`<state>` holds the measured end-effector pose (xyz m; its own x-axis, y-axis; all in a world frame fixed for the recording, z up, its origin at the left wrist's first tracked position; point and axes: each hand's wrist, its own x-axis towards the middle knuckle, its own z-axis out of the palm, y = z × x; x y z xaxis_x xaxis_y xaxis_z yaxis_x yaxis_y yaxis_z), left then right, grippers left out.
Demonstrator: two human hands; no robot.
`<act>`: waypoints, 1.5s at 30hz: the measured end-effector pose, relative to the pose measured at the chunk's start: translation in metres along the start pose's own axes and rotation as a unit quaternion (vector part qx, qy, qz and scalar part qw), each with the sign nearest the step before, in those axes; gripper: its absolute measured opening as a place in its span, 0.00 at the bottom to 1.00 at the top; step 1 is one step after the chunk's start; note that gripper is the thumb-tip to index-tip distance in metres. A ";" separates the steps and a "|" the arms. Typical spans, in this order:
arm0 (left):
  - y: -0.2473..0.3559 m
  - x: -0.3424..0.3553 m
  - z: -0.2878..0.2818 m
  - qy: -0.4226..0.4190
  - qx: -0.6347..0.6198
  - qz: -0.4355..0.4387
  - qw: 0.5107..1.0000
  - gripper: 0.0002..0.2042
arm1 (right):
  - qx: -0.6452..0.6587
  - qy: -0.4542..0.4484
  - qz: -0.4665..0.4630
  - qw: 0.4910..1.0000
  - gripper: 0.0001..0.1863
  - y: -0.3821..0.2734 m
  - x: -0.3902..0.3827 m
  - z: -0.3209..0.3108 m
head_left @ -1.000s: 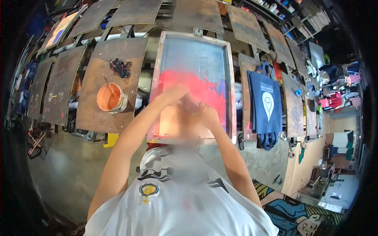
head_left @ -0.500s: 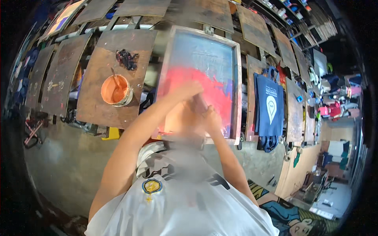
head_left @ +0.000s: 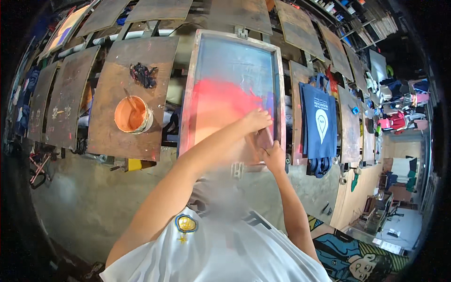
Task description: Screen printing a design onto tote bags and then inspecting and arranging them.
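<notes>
In front of me lies a screen-printing frame (head_left: 279, 80) with a wooden border. Red and orange ink (head_left: 218, 96) covers the lower part of its mesh, fading to bluish grey at the far end. At the frame's near right, both hands are on a squeegee (head_left: 264, 138), which stands at a slant on the mesh. My left hand (head_left: 257, 120) is closed over its far end. The near end is gripped by my right hand (head_left: 274, 156). A blur hides part of the mesh beside my left forearm.
To the left, a stained board (head_left: 105, 141) carries a bucket (head_left: 134, 115) of orange ink with a stick in it and a dark crumpled rag (head_left: 143, 75). Navy tote bags (head_left: 319, 122) lie on a board to the right. A metal hinge clamp (head_left: 241, 32) joins the frame's far edge.
Both hands and the squeegee have moved right and toward me across the mesh. My left forearm now reaches over the frame's near part. The view has shifted slightly.
</notes>
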<state>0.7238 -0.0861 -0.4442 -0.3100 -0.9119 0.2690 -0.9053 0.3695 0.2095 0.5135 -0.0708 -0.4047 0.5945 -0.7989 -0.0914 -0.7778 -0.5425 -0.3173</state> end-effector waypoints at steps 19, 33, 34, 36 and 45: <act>-0.099 -0.083 -0.067 -0.114 -0.013 -0.063 0.991 0.28 | -0.020 -0.034 -0.015 0.999 0.30 -0.094 0.066 0.027; -0.027 -0.211 -0.070 0.081 -0.035 -0.383 0.919 0.29 | -0.088 -0.187 -0.337 0.918 0.26 -0.145 0.155 0.040; -0.018 -0.214 -0.069 0.071 -0.037 -0.388 0.918 0.28 | -0.097 -0.187 -0.349 0.913 0.26 -0.142 0.149 0.041; -0.005 -0.211 -0.075 0.039 -0.033 -0.402 0.914 0.28 | -0.100 -0.188 -0.364 0.907 0.26 -0.137 0.143 0.041; -0.038 -0.177 -0.092 0.042 0.009 -0.353 0.935 0.28 | -0.054 -0.161 -0.332 0.928 0.21 -0.131 0.169 0.034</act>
<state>0.8402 0.0775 -0.4131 0.3904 -0.9095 0.1431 -0.8806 -0.3235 0.3464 0.7227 -0.1265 -0.4107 0.9666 -0.1689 -0.1927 -0.2233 -0.9242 -0.3099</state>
